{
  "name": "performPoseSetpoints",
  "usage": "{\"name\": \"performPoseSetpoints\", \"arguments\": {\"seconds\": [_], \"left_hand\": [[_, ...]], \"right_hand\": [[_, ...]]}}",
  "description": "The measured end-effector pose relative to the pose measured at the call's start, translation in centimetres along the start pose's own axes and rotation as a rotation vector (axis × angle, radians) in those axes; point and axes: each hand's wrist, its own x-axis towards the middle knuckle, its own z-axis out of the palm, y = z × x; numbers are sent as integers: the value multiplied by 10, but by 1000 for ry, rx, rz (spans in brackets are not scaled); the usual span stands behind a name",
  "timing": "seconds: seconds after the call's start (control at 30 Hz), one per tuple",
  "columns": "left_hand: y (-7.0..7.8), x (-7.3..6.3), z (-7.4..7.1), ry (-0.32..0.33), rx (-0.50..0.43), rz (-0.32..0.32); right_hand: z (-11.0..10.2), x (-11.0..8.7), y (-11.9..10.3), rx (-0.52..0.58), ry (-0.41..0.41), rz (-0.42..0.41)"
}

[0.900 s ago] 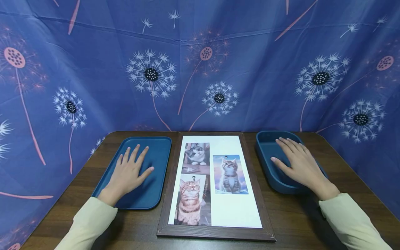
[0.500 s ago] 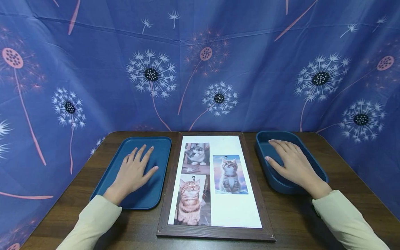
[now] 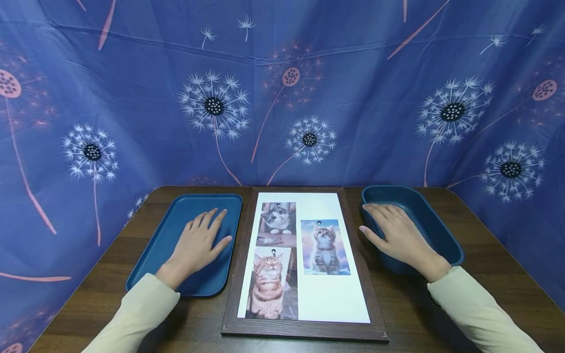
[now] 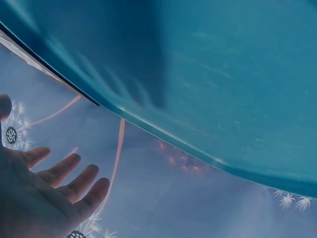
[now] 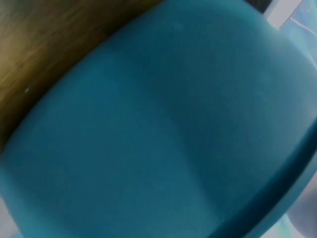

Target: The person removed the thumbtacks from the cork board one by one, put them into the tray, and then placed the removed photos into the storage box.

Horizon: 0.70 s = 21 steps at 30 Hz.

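Observation:
My left hand [image 3: 196,247] hovers over the flat blue tray [image 3: 174,230] with fingers spread and nothing held. In the left wrist view its straight fingers [image 4: 74,186] stand apart from the tray. My right hand [image 3: 399,240] is above the left side of a deep blue bin [image 3: 434,223], fingers extended and holding nothing. Between them lies a wood-framed white board [image 3: 331,301]. On it are a grey-and-white cat photo [image 3: 277,223], an orange cat photo [image 3: 270,284] and a kitten picture [image 3: 325,247], each with a small dark round fastener near its top.
Everything stands on a dark wooden table [image 3: 194,321]. A blue cloth with dandelion prints [image 3: 353,98] hangs behind and at both sides. The bin's outer wall [image 5: 124,144] fills most of the right wrist view.
Both hands have moved inward toward the board: the left hand to the right over the tray, the right hand to the left across the bin. The board and pictures have stayed put.

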Motion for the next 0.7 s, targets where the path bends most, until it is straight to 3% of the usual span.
{"name": "performPoseSetpoints", "arguments": {"seconds": [0.7], "left_hand": [[28,11,10,3,1,86]], "right_hand": [[23,5,-27,-26,-30,-116]]}}
